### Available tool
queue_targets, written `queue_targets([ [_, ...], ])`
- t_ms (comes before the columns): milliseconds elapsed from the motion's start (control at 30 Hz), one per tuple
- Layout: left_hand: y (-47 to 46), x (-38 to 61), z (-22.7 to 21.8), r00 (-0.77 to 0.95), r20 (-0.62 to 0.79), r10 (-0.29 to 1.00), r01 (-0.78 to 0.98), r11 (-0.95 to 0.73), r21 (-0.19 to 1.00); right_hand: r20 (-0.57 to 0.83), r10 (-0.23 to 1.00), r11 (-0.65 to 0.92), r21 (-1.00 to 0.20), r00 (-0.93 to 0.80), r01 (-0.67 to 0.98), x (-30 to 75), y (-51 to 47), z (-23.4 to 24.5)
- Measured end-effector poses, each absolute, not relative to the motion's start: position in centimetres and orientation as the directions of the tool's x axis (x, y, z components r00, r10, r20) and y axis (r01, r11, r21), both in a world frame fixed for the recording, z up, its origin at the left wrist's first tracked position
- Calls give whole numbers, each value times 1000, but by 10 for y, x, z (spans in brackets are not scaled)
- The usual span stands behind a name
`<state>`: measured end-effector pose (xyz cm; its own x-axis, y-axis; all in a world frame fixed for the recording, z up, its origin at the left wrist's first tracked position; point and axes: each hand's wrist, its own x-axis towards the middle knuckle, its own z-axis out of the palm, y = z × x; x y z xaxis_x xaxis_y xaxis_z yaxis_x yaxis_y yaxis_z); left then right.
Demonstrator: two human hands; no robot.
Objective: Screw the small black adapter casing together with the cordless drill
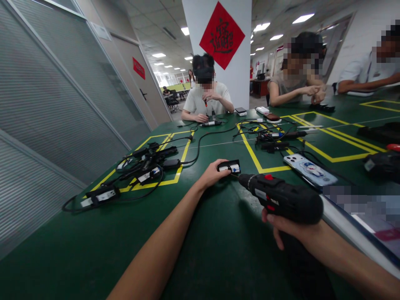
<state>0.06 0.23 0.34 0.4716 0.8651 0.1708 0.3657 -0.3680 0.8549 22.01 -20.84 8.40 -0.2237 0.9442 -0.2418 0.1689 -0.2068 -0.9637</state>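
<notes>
Mostly matt plastic, some gloss

Drill (pixel 290 199) is cased in matt black plastic; its chuck (pixel 246 182) is ridged. Tabletop (pixel 200 237) is coated smooth, with a dull sheen. Phone case (pixel 312 170) is finished glossy. Red sign (pixel 208 39) is made of paper-like sheet.

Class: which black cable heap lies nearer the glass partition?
The tangled black cable heap left of the wearer's left hand; the other black heap lies to that hand's right.

Office, apparently: glass partition (pixel 67 79), distant desk (pixel 260 86)
</notes>
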Motion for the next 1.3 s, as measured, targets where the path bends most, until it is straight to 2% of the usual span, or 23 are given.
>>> queue_targets([
  [167,3,1,2,465,179,867,369,-373,851,-240,949,-193,-955,-203,227,220,-209,86],
  [467,5,-2,-1,479,182,859,346,-376,860,-242,951,-223,-968,-194,114,221,-200,62],
  [567,5,-2,-1,481,180,858,350,-376,858,-203,965,-185,-975,-165,121,220,-198,58],
  [900,5,-1,0,484,193,854,334,-385,860,-153,951,-142,-988,-269,60,223,-196,59],
  [1133,6,-1,-2,481,188,857,332,-376,865,-256,942,-211,-955,-216,209,227,-199,56],
  [1300,5,-1,0,488,181,854,324,-369,871,-190,946,-163,-979,-264,120,222,-205,71],
])
